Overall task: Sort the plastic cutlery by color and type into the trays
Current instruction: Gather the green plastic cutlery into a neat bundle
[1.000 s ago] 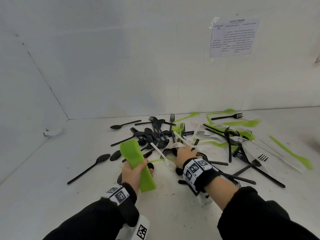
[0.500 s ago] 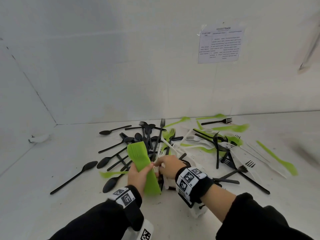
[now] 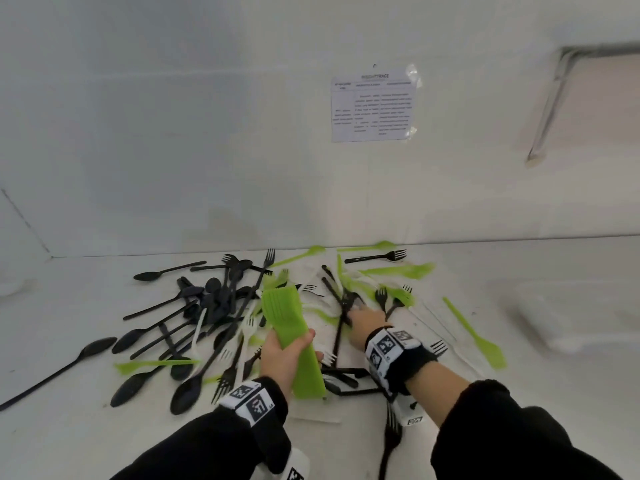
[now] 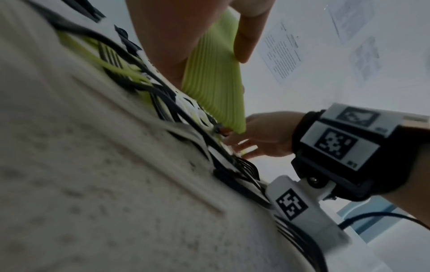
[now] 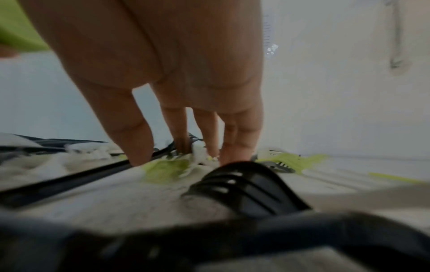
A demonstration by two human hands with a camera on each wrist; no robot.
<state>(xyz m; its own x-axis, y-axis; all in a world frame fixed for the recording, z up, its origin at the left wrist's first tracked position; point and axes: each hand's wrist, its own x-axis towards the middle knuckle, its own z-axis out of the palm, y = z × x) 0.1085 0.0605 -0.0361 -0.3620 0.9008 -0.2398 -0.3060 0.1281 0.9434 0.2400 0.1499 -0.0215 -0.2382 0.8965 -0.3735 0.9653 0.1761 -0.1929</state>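
Note:
My left hand (image 3: 285, 355) grips a thick stack of green knives (image 3: 291, 336) upright over the pile; in the left wrist view the stack of green knives (image 4: 214, 82) shows ribbed edges under my thumb. My right hand (image 3: 367, 318) reaches forward into the heap of cutlery, its fingers (image 5: 137, 147) straight and pointing down onto black, white and green pieces. A green piece (image 5: 165, 169) lies just under the fingertips. I cannot see anything held in the right hand. Black spoons (image 3: 207, 299) and forks sprawl to the left of the stack.
Loose green knives (image 3: 474, 334) and a black fork (image 3: 377, 257) lie to the right and back of the white table (image 3: 69, 427). A black fork (image 5: 244, 185) lies just before the right wrist. White walls close the back and left; a printed sheet (image 3: 373, 105) hangs there.
My right hand left the green stack and moved forward and right into the pile. The left hand keeps its grip on the stack, which holds about the same place.

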